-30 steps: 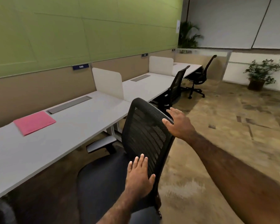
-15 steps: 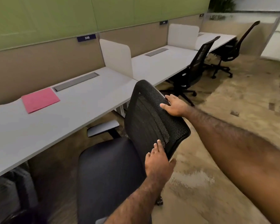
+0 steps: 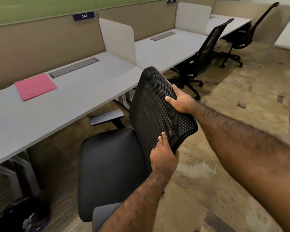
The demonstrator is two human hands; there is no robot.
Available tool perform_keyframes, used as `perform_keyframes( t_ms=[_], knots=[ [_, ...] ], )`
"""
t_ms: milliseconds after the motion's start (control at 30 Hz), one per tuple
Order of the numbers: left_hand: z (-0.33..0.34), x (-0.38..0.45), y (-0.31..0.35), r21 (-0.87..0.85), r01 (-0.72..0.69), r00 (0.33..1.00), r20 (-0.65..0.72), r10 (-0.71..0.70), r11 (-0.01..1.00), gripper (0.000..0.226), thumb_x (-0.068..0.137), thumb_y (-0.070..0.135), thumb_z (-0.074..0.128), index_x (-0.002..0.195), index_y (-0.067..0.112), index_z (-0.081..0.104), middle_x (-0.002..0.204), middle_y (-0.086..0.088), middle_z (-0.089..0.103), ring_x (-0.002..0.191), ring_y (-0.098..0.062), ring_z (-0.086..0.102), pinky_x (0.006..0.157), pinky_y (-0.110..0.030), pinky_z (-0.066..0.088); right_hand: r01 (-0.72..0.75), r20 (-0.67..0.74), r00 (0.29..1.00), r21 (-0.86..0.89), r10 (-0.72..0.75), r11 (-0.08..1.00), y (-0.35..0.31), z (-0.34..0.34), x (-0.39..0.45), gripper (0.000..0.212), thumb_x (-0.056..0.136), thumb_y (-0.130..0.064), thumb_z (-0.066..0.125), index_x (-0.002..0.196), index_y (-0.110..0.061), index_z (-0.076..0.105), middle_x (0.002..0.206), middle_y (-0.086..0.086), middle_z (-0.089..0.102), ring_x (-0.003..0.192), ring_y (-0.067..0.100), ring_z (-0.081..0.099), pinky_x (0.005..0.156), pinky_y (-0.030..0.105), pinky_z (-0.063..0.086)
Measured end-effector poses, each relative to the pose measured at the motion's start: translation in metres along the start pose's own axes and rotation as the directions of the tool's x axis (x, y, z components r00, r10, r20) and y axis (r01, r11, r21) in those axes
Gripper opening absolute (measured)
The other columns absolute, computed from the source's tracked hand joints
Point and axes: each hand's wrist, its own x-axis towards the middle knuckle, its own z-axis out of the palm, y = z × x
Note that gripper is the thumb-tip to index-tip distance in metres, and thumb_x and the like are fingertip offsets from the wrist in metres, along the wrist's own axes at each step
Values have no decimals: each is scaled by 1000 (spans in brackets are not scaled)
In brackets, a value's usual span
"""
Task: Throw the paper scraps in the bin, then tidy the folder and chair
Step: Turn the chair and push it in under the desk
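Both hands grip black mesh chair (image 3: 157, 106) back: left hand (image 3: 163, 154) closed on lower edge, right hand (image 3: 181, 101) closed on top edge; pink folder (image 3: 35, 86) on desk (image 3: 84, 91) at ten o'clock.

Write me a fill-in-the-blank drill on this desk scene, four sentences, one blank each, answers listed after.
1. Both hands grip the mesh backrest of the black office chair; the right hand holds its ____ edge.
2. The flat folder on the long grey desk is ____ in colour.
3. The left hand grips the backrest's ____ corner.
4. The black round bin stands on the floor ____ the desk.

Answers: top; pink; near; under
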Motion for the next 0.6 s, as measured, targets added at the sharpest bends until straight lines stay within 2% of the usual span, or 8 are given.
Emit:
perform_keyframes(
  t_ms=[67, 167, 267, 367, 433, 600],
  knots=[
    [-2, -12, -5, -20, -9, 1000, 15, 9, 1000, 87, 86, 45, 56, 152, 15, 8, 155, -5, 32, 124, -26, 52, 98, -40, 45, 24, -15, 1000, -29, -25, 999, 2, 2, -15, 73, 93, -56, 41, 152, -30, 6, 162, 4, 9, 147, 26, 15, 118, 43, 16],
    [-6, -33, -17, -66, -21, 999, 38, 24, 998, 85, 85, 45, 56, 152, 20, 9, 154, -2, 34, 124, -26, 52, 101, -40, 44, 29, -31, 999, -198, -36, 980, 5, 8, -43, 68, 92, -59, 34, 151, -37, 8, 163, 0, -4, 148, 24, -3, 118, 45, 6],
    [-14, -60, -33, -119, -23, 998, 55, 30, 993, 83, 84, 42, 56, 152, 28, 11, 145, 0, 48, 118, -24, 55, 99, -40, 46, 48, -70, 995, -346, -77, 937, 3, 15, -76, 70, 86, -63, 32, 150, -38, 15, 162, 0, -6, 148, 23, -7, 118, 45, 2],
    [-25, -89, -51, -181, 28, 995, 95, -11, 983, 80, 82, 36, 57, 150, 38, 15, 125, 1, 63, 106, -23, 61, 90, -37, 51, 60, -61, 994, -367, -88, 928, -2, 25, -111, 76, 78, -65, 29, 148, -39, 20, 162, -1, -7, 147, 21, -11, 117, 42, -4],
    [-36, -107, -64, -195, 51, 993, 118, -28, 979, 76, 83, 34, 56, 148, 41, 19, 116, 1, 67, 102, -23, 63, 85, -35, 51, 83, -35, 994, -369, -103, 926, -8, 33, -135, 77, 75, -67, 25, 147, -40, 25, 163, -4, -3, 147, 18, -11, 117, 41, -6],
    [-65, -151, -99, -271, 81, 993, 105, -54, 959, 62, 80, 25, 54, 140, 39, 43, 115, 1, 70, 104, -21, 65, 86, -30, 51, 187, -26, 977, -364, -211, 913, -29, 49, -198, 73, 72, -68, 17, 132, -42, 49, 159, -8, 22, 148, 17, 5, 117, 39, 1]
  ],
)
